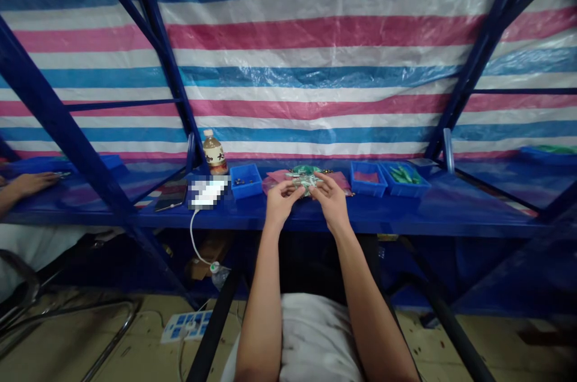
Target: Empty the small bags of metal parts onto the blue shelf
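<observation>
Both my hands meet over the middle of the blue shelf (406, 217). My left hand (280, 197) is curled, fingertips pinched on a small green and white part (303, 181). My right hand (330, 193) pinches the same part from the other side. Under and behind them lies a pink bag (274, 177) with a pile of small green and white pieces on it. What exactly the part is stays too small to tell.
Blue bins stand along the shelf: one left (246, 180) with dark bits, one (368, 178) with a red lining, one (404, 178) with green pieces. A bottle (213, 154) and a blurred white item (207, 193) with cable sit left. Another person's hand (31, 182) rests far left. A power strip (187, 326) lies on the floor.
</observation>
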Available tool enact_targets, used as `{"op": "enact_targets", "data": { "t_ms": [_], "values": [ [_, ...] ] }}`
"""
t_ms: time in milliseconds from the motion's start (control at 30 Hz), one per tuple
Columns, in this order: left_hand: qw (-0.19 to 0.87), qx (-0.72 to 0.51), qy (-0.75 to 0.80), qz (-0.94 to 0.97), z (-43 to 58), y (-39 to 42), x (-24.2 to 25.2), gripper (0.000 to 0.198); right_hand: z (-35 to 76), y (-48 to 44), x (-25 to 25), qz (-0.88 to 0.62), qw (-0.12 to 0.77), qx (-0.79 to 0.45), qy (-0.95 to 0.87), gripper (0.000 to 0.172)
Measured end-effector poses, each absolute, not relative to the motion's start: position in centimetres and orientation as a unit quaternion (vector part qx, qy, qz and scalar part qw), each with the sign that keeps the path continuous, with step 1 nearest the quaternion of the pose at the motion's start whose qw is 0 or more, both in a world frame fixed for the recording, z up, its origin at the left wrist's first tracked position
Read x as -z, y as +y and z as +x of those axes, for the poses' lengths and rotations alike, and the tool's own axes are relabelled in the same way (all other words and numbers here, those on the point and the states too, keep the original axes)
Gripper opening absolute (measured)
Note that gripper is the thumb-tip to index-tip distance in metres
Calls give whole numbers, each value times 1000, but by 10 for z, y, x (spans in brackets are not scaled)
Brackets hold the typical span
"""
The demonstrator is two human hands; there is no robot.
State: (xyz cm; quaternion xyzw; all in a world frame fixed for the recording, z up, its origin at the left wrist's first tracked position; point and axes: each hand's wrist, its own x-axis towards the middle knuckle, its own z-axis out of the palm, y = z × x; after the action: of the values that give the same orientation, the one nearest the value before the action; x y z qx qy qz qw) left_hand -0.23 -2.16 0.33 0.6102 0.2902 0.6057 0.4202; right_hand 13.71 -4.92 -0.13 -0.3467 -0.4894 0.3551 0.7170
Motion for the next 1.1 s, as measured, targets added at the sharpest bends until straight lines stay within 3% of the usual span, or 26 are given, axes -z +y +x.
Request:
{"op": "enact_targets", "data": {
  "t_ms": [367,600,800,933,1100],
  "values": [
    [314,-616,236,683,-5,-18,-2,9,156,-56,-4,-349,658,-221,-630,9],
    [255,-629,247,692,-5,-20,-3,8,156,-59,-6,-383,641,-167,-644,17],
    [232,-629,262,694,-5,-22,-3,15,155,-59,-3,-383,643,-164,-643,15],
    [268,-616,281,685,-3,-19,0,5,154,-59,-3,-393,636,-158,-645,12],
    [367,-598,294,649,0,-17,3,35,155,-56,2,-420,643,-224,-600,30]
  ]
}}
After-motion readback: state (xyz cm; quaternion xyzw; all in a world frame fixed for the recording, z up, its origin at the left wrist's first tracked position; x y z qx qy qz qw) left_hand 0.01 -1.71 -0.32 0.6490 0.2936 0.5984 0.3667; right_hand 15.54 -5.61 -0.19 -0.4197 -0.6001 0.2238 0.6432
